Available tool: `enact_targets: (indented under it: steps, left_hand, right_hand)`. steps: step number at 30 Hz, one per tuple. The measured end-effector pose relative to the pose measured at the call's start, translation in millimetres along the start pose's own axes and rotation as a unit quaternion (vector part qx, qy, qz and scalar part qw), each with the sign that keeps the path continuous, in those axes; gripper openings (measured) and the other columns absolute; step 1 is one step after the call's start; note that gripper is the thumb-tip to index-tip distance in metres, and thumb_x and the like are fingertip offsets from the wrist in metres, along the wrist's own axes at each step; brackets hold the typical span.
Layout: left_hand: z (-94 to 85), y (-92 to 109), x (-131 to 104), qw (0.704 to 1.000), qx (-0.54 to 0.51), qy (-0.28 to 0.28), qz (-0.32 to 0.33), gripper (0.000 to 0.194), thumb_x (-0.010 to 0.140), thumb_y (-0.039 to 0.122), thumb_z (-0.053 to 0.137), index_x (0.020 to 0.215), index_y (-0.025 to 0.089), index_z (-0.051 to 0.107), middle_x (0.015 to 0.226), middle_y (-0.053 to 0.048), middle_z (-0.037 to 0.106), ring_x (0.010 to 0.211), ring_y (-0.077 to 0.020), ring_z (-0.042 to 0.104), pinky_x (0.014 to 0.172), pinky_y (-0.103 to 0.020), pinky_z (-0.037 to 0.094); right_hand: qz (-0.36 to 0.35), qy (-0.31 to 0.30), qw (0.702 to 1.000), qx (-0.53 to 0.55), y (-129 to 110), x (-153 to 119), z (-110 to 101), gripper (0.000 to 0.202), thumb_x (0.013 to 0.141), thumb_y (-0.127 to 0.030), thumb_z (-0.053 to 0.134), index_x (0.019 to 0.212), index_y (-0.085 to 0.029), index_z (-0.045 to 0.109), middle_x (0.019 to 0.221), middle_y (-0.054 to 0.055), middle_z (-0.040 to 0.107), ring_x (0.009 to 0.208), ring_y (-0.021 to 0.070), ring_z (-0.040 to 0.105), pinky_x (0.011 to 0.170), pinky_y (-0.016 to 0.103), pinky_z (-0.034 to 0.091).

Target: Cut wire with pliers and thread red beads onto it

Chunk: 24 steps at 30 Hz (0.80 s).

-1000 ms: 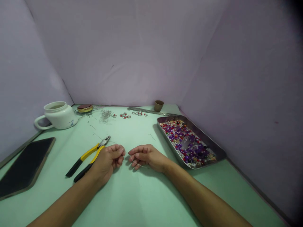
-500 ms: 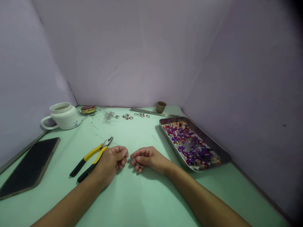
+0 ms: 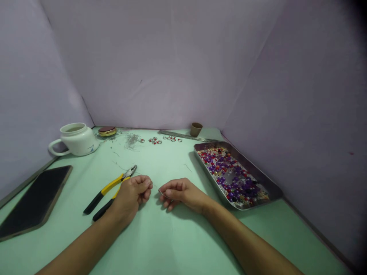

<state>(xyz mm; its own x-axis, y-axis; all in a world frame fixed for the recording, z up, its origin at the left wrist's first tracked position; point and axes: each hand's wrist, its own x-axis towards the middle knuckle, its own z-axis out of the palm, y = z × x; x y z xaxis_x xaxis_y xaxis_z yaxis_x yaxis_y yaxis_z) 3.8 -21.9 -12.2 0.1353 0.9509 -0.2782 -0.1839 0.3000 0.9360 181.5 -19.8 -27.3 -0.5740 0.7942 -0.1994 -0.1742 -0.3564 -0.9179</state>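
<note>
My left hand (image 3: 134,194) is closed in a pinch on a thin wire, which is barely visible at the fingertips. Facing it across a small gap, my right hand (image 3: 180,194) pinches thin wire (image 3: 161,192) between thumb and forefinger. Whether both hands hold the same piece I cannot tell. Pliers (image 3: 110,187) with yellow and black handles lie partly behind my left hand, their jaws pointing away. To the right stands a metal tray (image 3: 212,179) of mixed beads (image 3: 235,175), mostly purple, red and white.
A white mug (image 3: 77,139), a round gold tin (image 3: 107,131) and a dark phone (image 3: 37,200) are at left. Along the back lie tangled wire scraps (image 3: 132,141), red-beaded rings (image 3: 155,141), straight wires (image 3: 183,135) and a small brown cup (image 3: 196,129). Walls enclose the table.
My left hand has drawn slightly left, widening the gap between the hands. My right hand stays nearly in place, still pinching the wire.
</note>
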Motion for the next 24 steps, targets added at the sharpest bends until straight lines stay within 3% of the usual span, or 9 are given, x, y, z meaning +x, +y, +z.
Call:
enact_targets:
  steps: [9, 15, 19, 24]
  left_hand:
    - [13.8, -1, -13, 0.999, 0.029, -0.038, -0.008, 0.021, 0.065, 0.031, 0.063, 0.058, 0.015, 0.052, 0.038, 0.005, 0.045, 0.038, -0.0049, 0.032, 0.04, -0.018, 0.02]
    - [14.2, -3, -13, 0.996, 0.086, -0.007, 0.007, 0.017, 0.064, 0.03, 0.064, 0.06, 0.014, 0.059, 0.039, 0.006, 0.04, 0.038, -0.0045, 0.029, 0.039, -0.019, 0.018]
    - [12.8, -5, -12, 0.997, 0.076, -0.023, 0.007, 0.018, 0.064, 0.03, 0.064, 0.059, 0.013, 0.059, 0.039, 0.006, 0.04, 0.038, -0.0044, 0.028, 0.039, -0.019, 0.017]
    - [12.8, -8, -12, 0.996, 0.085, -0.011, 0.008, 0.019, 0.064, 0.031, 0.063, 0.057, 0.014, 0.055, 0.038, 0.007, 0.04, 0.037, -0.0043, 0.027, 0.039, -0.019, 0.016]
  right_hand:
    - [-0.01, 0.007, 1.0, -0.019, -2, -2, 6, 0.032, 0.067, -0.039, 0.067, 0.079, -0.01, 0.062, 0.068, 0.004, 0.061, 0.055, 0.0102, 0.058, 0.053, 0.025, 0.047]
    - [-0.011, 0.03, 0.999, -0.027, -2, -3, 14, 0.034, 0.061, -0.04, 0.071, 0.072, -0.011, 0.059, 0.06, 0.002, 0.058, 0.051, 0.0102, 0.055, 0.047, 0.025, 0.046]
    - [-0.017, 0.058, 0.998, 0.005, 3, -2, 18, 0.034, 0.058, -0.038, 0.074, 0.07, -0.011, 0.057, 0.054, -0.001, 0.057, 0.044, 0.0078, 0.053, 0.045, 0.023, 0.045]
    - [-0.02, 0.049, 0.999, 0.003, 6, 0, 19, 0.035, 0.058, -0.039, 0.073, 0.07, -0.011, 0.056, 0.052, -0.002, 0.056, 0.038, 0.0059, 0.049, 0.04, 0.022, 0.043]
